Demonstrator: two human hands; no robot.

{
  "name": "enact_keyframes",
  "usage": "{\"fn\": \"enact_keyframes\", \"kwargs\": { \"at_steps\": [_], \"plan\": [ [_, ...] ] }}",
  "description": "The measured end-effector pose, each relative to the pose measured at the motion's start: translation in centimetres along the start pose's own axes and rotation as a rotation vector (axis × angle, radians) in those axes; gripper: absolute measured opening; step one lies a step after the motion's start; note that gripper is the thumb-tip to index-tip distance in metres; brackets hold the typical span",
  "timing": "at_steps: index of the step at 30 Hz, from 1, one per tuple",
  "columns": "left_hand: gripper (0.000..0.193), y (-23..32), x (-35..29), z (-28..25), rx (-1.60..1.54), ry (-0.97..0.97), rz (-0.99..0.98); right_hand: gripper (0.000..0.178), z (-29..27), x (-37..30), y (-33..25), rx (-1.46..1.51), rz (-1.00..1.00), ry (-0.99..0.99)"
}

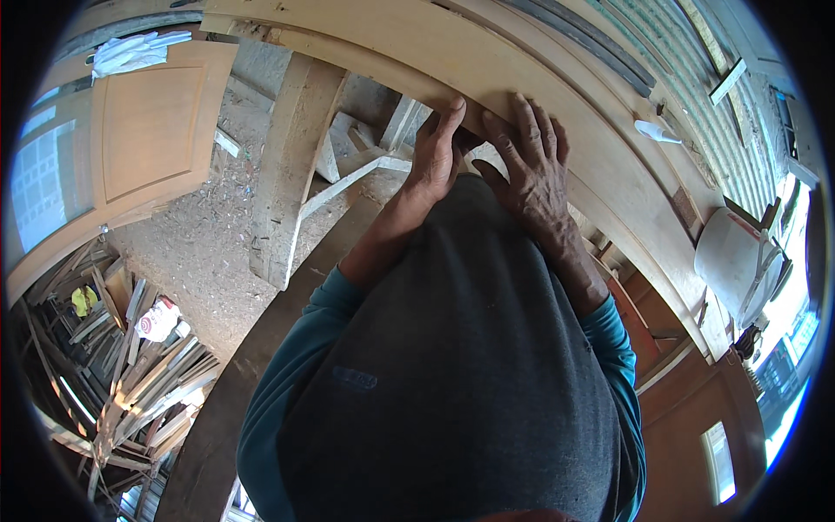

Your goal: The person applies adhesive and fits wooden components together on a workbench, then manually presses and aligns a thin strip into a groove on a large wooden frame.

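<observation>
Work piece: a long, pale, sanded wooden door frame rail [557, 104] ran in an arc across the top of the view, lying flat just in front of the person.
Left hand [435, 157]: it rested on the near edge of the rail, fingers pressed together and pointing up onto the wood, thumb tucked toward the other hand.
Right hand [531, 170]: it lay flat on the same rail, just beside the left, fingers spread and pressing down; whether anything small sat under the palms, I could not tell.
Handling: the rail looked stiff, heavy and awkwardly long, smooth enough to slide under a palm; by my reckoning it was best gripped by its long edges, both hands apart, rather than by the face.
Clothing: a dark grey shirt over teal long sleeves [287, 365] filled the middle of the view.
Containers: a white plastic bucket [735, 261] stood to the right, beyond the rail; its contents did not show.
Nearby: a small white squeeze bottle [654, 131] lay on the far side of the rail; a panelled wooden door [148, 130] lay to the left with a white cloth [135, 50] on it.
Floor: sawdust and shavings covered it, with a heap of thin timber offcuts [130, 374] at lower left.
</observation>
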State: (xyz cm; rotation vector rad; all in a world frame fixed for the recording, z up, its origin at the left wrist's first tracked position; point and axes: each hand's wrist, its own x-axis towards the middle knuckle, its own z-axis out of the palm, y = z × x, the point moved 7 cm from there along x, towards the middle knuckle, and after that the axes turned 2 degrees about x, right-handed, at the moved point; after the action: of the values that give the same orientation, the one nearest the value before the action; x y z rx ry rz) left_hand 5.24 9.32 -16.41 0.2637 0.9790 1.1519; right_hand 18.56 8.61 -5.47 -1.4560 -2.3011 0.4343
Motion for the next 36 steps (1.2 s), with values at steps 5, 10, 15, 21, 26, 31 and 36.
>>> {"fn": "enact_keyframes", "kwargs": {
  "at_steps": [5, 10, 15, 21, 26, 31, 36],
  "plan": [
    [0.056, 0.1, -0.1, 0.1, 0.005, 0.035, 0.012, 0.058, -0.9, -0.7, 2.0, 0.131, 0.037, 0.137],
    [0.058, 0.6, -0.8, 0.2, 0.033, -0.014, -0.034, 0.046, -1.1, -0.9, 2.3, 0.210, -0.002, 0.242],
    [0.060, 0.6, -0.9, 0.8, 0.051, 0.009, -0.059, 0.044, -1.4, -1.2, 2.5, 0.233, 0.000, 0.271],
    [0.063, 0.7, -0.7, 0.6, 0.050, 0.008, -0.052, 0.042, -1.1, -0.8, 2.5, 0.228, -0.007, 0.237],
    [0.065, 0.6, -0.7, 0.6, 0.062, -0.010, -0.031, 0.040, -1.0, -0.9, 2.6, 0.215, 0.006, 0.228],
    [0.065, 0.4, -0.6, -0.5, 0.125, -0.014, -0.060, 0.036, -1.0, -0.6, 2.5, 0.203, 0.016, 0.215],
    [0.064, 0.6, -0.6, -0.1, 0.094, -0.042, -0.026, 0.032, -1.7, -0.8, 2.7, 0.285, 0.008, 0.230]
  ]
}}
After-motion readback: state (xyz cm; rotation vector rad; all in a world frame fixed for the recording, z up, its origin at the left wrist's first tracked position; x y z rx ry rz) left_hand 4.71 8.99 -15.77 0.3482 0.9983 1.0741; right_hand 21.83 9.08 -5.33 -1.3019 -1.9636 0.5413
